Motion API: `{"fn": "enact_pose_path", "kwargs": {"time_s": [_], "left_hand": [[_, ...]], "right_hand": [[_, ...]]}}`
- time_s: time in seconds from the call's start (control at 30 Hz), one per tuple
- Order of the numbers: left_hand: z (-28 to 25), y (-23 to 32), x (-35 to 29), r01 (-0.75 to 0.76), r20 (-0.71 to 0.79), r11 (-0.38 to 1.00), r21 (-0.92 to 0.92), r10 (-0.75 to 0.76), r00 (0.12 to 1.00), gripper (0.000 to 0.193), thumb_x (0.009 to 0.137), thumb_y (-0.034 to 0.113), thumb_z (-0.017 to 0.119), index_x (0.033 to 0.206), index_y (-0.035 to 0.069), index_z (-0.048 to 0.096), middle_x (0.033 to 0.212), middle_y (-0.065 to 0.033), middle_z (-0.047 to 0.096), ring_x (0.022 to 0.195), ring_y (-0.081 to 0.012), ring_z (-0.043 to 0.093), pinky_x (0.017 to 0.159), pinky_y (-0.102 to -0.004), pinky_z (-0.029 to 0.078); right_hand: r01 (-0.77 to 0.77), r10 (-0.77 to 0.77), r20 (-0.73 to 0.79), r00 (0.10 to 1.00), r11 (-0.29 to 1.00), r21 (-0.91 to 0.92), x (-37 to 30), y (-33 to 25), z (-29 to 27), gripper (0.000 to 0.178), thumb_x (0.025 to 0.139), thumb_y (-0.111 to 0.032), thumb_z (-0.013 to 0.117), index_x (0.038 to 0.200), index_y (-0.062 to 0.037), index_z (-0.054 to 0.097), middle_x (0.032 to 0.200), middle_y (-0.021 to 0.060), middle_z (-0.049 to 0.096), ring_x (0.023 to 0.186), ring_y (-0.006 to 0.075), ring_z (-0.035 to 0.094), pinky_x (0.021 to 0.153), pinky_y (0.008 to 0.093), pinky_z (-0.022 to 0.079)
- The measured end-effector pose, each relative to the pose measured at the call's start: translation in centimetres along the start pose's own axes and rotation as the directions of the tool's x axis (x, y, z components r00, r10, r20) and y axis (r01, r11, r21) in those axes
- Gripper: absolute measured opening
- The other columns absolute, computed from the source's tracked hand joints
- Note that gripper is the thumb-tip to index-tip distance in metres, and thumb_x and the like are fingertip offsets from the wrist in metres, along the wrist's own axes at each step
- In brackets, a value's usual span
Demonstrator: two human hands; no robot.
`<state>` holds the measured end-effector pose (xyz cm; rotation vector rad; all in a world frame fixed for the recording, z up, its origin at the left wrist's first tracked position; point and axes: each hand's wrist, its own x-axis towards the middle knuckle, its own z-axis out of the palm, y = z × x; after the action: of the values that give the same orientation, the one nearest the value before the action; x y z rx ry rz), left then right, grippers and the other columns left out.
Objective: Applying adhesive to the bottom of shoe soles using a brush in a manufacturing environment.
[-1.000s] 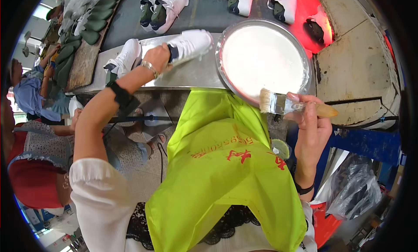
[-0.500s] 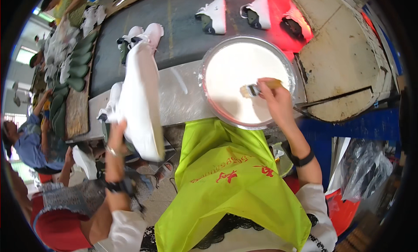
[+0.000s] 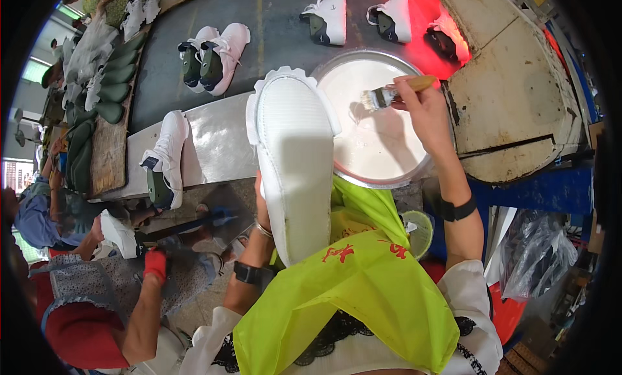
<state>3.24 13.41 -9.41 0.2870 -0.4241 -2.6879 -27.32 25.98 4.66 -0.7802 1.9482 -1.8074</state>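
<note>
My left hand (image 3: 261, 203) is closed round a white shoe (image 3: 295, 174), its pale ridged sole facing me and its scalloped rim at the far end. The shoe hides most of the fingers. In my right hand (image 3: 424, 116) is a paintbrush (image 3: 382, 98) with a wooden handle and white-coated bristles. The bristles are over a round metal basin (image 3: 433, 164) of creamy white liquid, which carries the brush's shadow. The shoe's toe end overlaps the basin's left side in view.
Green-and-white shoes stand on a dark conveyor belt (image 3: 278, 25), some under red light. Another shoe (image 3: 167, 158) sits at the metal edge on the left. A co-worker in red (image 3: 84, 336) works at left, with green insoles (image 3: 110, 93) beyond. A beige machine housing (image 3: 512, 83) stands at right.
My left hand has carried the shoe rightward and turned its sole to me. My right hand and the brush have moved slightly up and right. The belt shoes have shifted right.
</note>
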Motion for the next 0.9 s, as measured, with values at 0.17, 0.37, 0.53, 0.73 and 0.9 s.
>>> {"fn": "enact_pose_path", "kwargs": {"time_s": [0.17, 0.37, 0.53, 0.73, 0.9], "left_hand": [[2.6, -2.0, 0.9, 0.041, -0.211, 0.997, 0.072, -0.024, 0.977, 0.068, 0.097, 0.056, 0.023, 0.137, 0.004, 0.041, 0.126, -0.0152, 0.056, 0.111, -0.0269, 0.058, 0.096, -0.0395, 0.047], [4.0, -2.6, 1.6, 0.073, -0.238, 0.944, 0.323, 0.006, 0.971, 0.068, 0.097, 0.056, 0.022, 0.137, 0.004, 0.041, 0.127, -0.0159, 0.055, 0.112, -0.0268, 0.057, 0.096, -0.0402, 0.047], [3.8, -2.5, 1.5, 0.178, 0.140, 0.973, -0.144, -0.158, 0.977, 0.070, 0.095, 0.058, 0.023, 0.140, 0.007, 0.038, 0.131, -0.0138, 0.052, 0.114, -0.0262, 0.056, 0.097, -0.0408, 0.046], [6.4, -1.9, 1.5, 0.266, -0.254, 0.919, 0.291, -0.194, 0.948, 0.071, 0.095, 0.060, 0.025, 0.140, 0.007, 0.038, 0.131, -0.0135, 0.053, 0.114, -0.0260, 0.056, 0.097, -0.0396, 0.046], [4.4, -2.1, 1.5, 0.131, -0.171, 0.981, 0.145, -0.106, 0.980, 0.071, 0.094, 0.060, 0.027, 0.136, 0.004, 0.043, 0.124, -0.0153, 0.057, 0.109, -0.0270, 0.058, 0.093, -0.0391, 0.048]], "right_hand": [[0.096, -0.078, 0.070, 0.995, 0.943, -0.317, -1.4, 2.4, -0.6, 0.018, 0.093, -0.015, 0.058, 0.102, -0.0005, 0.065, 0.090, 0.0032, 0.067, 0.077, 0.0070, 0.061, 0.066, 0.0225, 0.048], [0.485, -0.462, 0.265, 0.847, 0.874, -0.029, -3.6, -5.0, 3.5, 0.014, 0.091, -0.003, 0.055, 0.103, -0.0002, 0.062, 0.104, 0.0081, 0.065, 0.089, 0.0161, 0.064, 0.077, 0.0277, 0.049], [0.359, -0.302, 0.469, 0.830, 0.933, -0.035, -7.4, -6.9, 3.9, 0.013, 0.091, -0.007, 0.057, 0.100, 0.0008, 0.062, 0.102, 0.0076, 0.065, 0.088, 0.0175, 0.064, 0.078, 0.0297, 0.049], [0.157, -0.114, 0.329, 0.937, 0.982, -0.107, 0.3, -7.8, 4.0, 0.024, 0.095, -0.020, 0.056, 0.101, 0.0022, 0.063, 0.088, 0.0076, 0.066, 0.081, 0.0107, 0.061, 0.072, 0.0264, 0.050], [0.039, -0.007, 0.149, 0.989, 0.976, -0.213, -3.0, -3.9, 2.9, 0.027, 0.094, -0.021, 0.056, 0.101, 0.0034, 0.063, 0.085, 0.0080, 0.068, 0.073, 0.0127, 0.063, 0.066, 0.0258, 0.049]]}}
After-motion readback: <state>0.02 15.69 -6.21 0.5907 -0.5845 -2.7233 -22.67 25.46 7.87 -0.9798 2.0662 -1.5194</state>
